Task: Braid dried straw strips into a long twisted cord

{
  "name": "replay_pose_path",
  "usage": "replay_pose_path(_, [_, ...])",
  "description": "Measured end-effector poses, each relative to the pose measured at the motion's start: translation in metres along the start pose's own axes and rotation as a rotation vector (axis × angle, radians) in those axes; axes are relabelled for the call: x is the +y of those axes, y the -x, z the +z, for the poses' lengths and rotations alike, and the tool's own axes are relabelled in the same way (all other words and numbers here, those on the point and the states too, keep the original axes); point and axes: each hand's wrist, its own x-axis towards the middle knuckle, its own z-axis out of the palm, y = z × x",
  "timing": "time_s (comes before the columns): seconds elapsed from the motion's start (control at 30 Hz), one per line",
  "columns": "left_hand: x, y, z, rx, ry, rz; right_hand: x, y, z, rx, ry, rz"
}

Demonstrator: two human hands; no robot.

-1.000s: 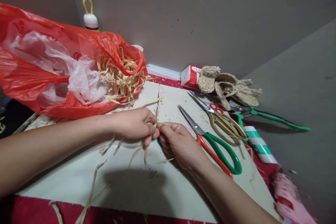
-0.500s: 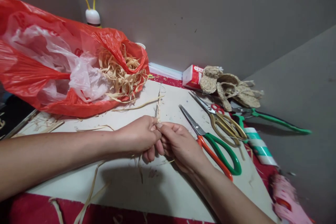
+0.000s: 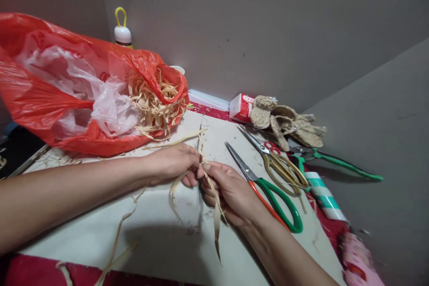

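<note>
My left hand (image 3: 176,164) and my right hand (image 3: 231,192) meet at the middle of a pale board (image 3: 161,228). Both pinch dry straw strips (image 3: 214,208) where a thin braid (image 3: 201,143) runs away from me across the board. Loose strip ends hang below the hands, one draped over my right hand, another curling under my left. The fingers of both hands are closed on the strips.
A red plastic bag (image 3: 67,94) full of straw strips lies at the back left, a white bottle (image 3: 122,31) behind it. Green-handled scissors (image 3: 268,187), gold-handled scissors (image 3: 278,163), green pliers (image 3: 335,163), woven straw pieces (image 3: 288,120) and a red-white box (image 3: 240,107) lie right.
Both hands have shifted a little while staying together. A long strip now lies over my right hand and hangs toward me; another curls below my left hand.
</note>
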Motion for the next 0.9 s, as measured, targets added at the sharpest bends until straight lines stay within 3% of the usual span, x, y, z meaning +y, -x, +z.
replay_pose_path(0.23, [-0.006, 0.004, 0.005, 0.062, -0.295, 0.177, -0.007, 0.003, -0.001, -0.028, 0.128, 0.042])
replay_pose_path(0.47, [-0.002, 0.003, -0.004, 0.080, -0.505, 0.178, -0.010, 0.003, -0.006, -0.036, 0.391, -0.011])
replay_pose_path(0.77, [0.001, 0.004, -0.004, -0.086, -0.252, 0.051, -0.015, 0.007, -0.008, -0.017, 0.818, -0.199])
replay_pose_path(0.9, [0.001, 0.005, 0.000, -0.089, -0.179, 0.011, -0.015, 0.009, -0.004, -0.001, 0.964, -0.276])
